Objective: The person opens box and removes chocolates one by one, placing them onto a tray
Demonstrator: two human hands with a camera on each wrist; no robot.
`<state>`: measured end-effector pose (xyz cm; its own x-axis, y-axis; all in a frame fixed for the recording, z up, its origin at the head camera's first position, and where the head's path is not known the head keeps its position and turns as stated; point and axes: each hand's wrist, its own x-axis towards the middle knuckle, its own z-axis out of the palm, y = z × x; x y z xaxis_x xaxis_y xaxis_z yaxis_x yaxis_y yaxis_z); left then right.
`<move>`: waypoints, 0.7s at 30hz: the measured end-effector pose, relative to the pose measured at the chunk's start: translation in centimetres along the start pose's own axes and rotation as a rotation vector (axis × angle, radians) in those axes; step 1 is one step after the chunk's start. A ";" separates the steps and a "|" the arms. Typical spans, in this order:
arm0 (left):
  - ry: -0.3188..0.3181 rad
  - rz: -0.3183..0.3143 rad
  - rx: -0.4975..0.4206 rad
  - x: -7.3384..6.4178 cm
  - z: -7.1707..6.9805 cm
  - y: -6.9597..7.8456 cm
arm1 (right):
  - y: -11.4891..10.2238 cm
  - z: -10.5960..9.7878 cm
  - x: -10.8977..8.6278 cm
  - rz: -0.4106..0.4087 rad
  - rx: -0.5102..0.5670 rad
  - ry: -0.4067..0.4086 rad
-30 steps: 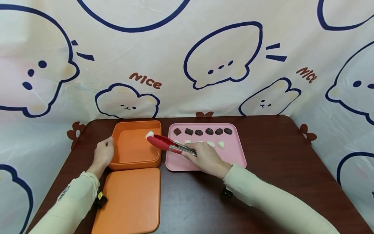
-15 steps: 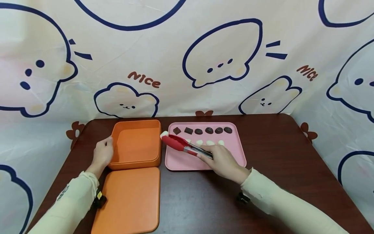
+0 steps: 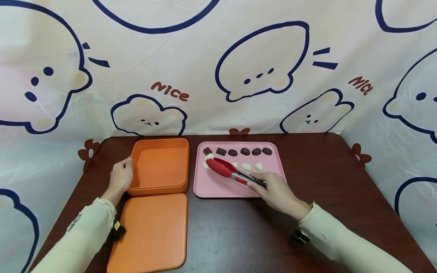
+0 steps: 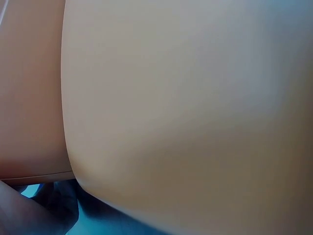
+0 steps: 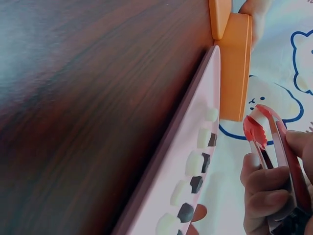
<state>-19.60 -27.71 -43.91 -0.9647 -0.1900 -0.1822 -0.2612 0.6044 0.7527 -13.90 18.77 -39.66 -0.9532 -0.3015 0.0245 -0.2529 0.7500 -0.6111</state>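
Observation:
My right hand (image 3: 278, 191) grips metal tongs (image 3: 235, 175) with red tips, over the pink tray (image 3: 213, 189). Between the tips sits a white chocolate piece (image 3: 209, 156), above the tray's left part. A row of white pieces (image 3: 246, 167) lies on the tray, partly covered by the tongs. Behind them runs a row of dark chocolates (image 3: 245, 151), some square and some oval. On the other side, my left hand (image 3: 121, 177) holds the left wall of an orange box (image 3: 186, 178), whose visible floor is bare. The right wrist view shows the tong tips (image 5: 257, 129) raised above the tray.
A flat orange lid (image 3: 153, 231) lies in front of the box on the dark wooden table (image 3: 232, 235). The tray stands just right of the box. A printed cloth (image 3: 198, 68) hangs behind the table and along its sides.
My right hand has drawn the tongs rightward, carrying the white chocolate piece from over the box to over the tray. My left hand stays on the box wall.

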 end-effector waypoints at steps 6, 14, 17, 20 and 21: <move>-0.003 -0.004 -0.002 0.0 0.0 -0.1 | 1.2 -0.4 -1.1 0.022 -0.014 0.015; 0.010 0.006 -0.004 -0.1 0.1 0.1 | 2.5 -1.5 -2.4 0.043 -0.024 0.041; 0.013 0.010 -0.001 -0.1 0.1 0.1 | 2.9 -2.0 -2.8 0.054 -0.029 0.051; 0.024 0.008 0.003 0.0 0.0 0.1 | 3.5 -2.4 -3.1 0.069 -0.035 0.060; 0.023 0.009 0.001 0.0 0.1 0.1 | 3.7 -2.6 -3.3 0.076 -0.037 0.066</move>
<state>-19.62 -27.62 -43.89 -0.9661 -0.2023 -0.1607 -0.2525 0.6070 0.7535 -12.16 24.05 -39.93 -0.9784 -0.2044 0.0318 -0.1842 0.7909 -0.5835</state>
